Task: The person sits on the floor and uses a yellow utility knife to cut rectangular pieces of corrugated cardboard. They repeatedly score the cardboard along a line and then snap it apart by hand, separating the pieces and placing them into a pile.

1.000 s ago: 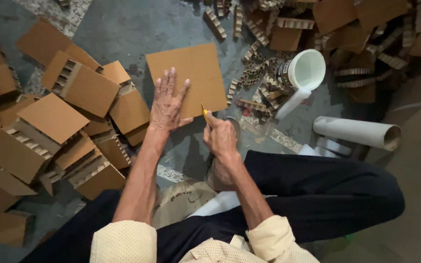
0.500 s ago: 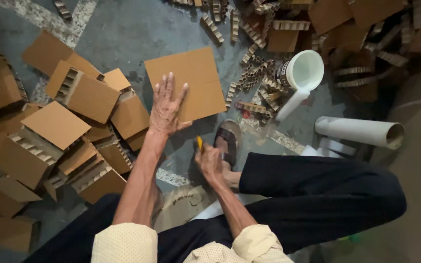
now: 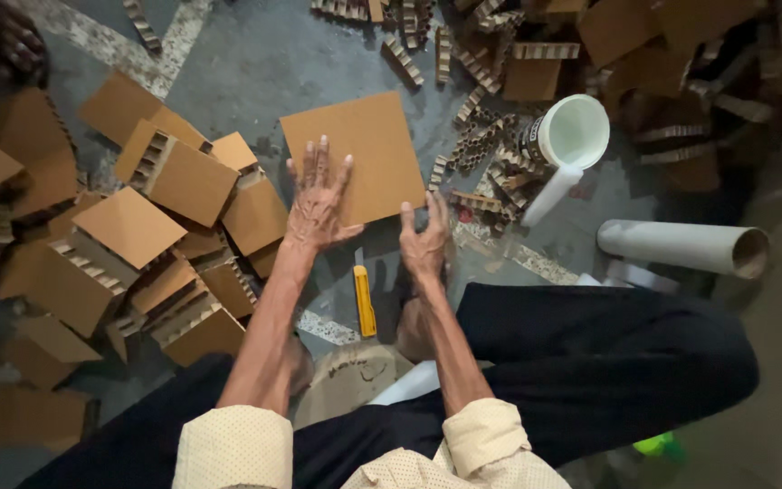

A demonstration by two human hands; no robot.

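- We see the person's left hand (image 3: pixel 319 201) at about eleven o'clock from the frame's centre: bare, no ring, no glove, with raised veins and tendons along the back.
- The right hand (image 3: pixel 424 243) sits near the centre, likewise bare, lean and veined.
- Both forearms are uncovered and sinewy.
- At six o'clock, the sleeves (image 3: pixel 233 450) are pale cream cloth with a fine dotted pattern, rolled or cuffed above the elbows.
- The trousers (image 3: pixel 608 362) are dark, nearly black, plain, running from six o'clock out toward four o'clock.
- We see no watch, bracelet or markings on either wrist.
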